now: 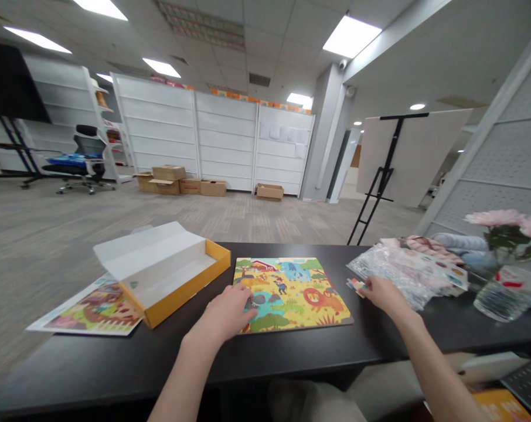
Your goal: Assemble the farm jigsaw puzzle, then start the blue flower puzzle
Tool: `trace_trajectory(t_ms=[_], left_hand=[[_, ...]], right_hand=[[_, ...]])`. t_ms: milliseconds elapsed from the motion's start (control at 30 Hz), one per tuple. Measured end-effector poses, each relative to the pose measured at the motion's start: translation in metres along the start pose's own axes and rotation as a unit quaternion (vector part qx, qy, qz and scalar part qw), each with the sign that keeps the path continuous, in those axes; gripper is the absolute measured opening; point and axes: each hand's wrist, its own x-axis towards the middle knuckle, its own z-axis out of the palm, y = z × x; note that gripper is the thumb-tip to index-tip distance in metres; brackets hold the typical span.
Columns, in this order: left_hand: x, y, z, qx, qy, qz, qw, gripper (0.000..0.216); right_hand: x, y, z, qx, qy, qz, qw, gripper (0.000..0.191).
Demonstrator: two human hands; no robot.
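A colorful jigsaw puzzle with animals, trees and a red barn lies flat on the black table. Over its left edge rests my left hand, open, with thumb and fingers apart on the picture. To the right of the board, my right hand is closed in a pinch on a small puzzle piece, just above the tabletop. Whether more than one piece is in that pinch, I cannot tell. An open yellow box with a white inside stands left of the puzzle, its lid folded back.
A printed picture sheet lies partly under the box lid. Clear plastic packaging is heaped to the right, near a glass vase with pink flowers. Beyond the table are an easel and cardboard boxes.
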Motion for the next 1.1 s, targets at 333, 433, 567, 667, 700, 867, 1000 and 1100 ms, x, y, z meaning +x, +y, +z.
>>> trace_trajectory(t_ms=[333,433,567,667,700,867,1000,1100], left_hand=[[0.000,-0.002,0.002,-0.011,0.006,0.004,1.000,0.026],[-0.001,-0.002,0.002,-0.013,0.010,0.008,1.000,0.026],[-0.003,0.000,0.000,-0.011,0.009,0.003,1.000,0.027],[-0.004,0.000,-0.002,-0.012,0.011,0.003,1.000,0.026],[-0.004,0.001,-0.002,-0.012,0.011,0.003,1.000,0.026],[-0.005,0.002,-0.004,-0.017,0.010,-0.002,1.000,0.028],[-0.006,0.004,-0.008,-0.020,0.002,-0.009,1.000,0.027],[-0.007,0.004,-0.010,-0.018,-0.002,-0.009,1.000,0.027]], right_hand=[[0.014,0.008,0.005,0.029,0.002,-0.023,0.999,0.032],[0.017,0.002,-0.002,0.026,0.007,-0.039,0.999,0.031],[0.021,-0.020,-0.021,0.031,-0.004,-0.081,0.996,0.013],[0.025,-0.045,-0.035,0.092,0.012,-0.119,0.989,0.018],[0.028,-0.056,-0.038,0.128,0.026,-0.131,0.983,0.018],[0.044,-0.129,-0.043,0.291,0.059,-0.201,0.933,0.039],[0.058,-0.189,-0.027,0.404,0.005,-0.214,0.889,0.035],[0.062,-0.221,-0.009,0.469,-0.050,-0.206,0.857,0.033]])
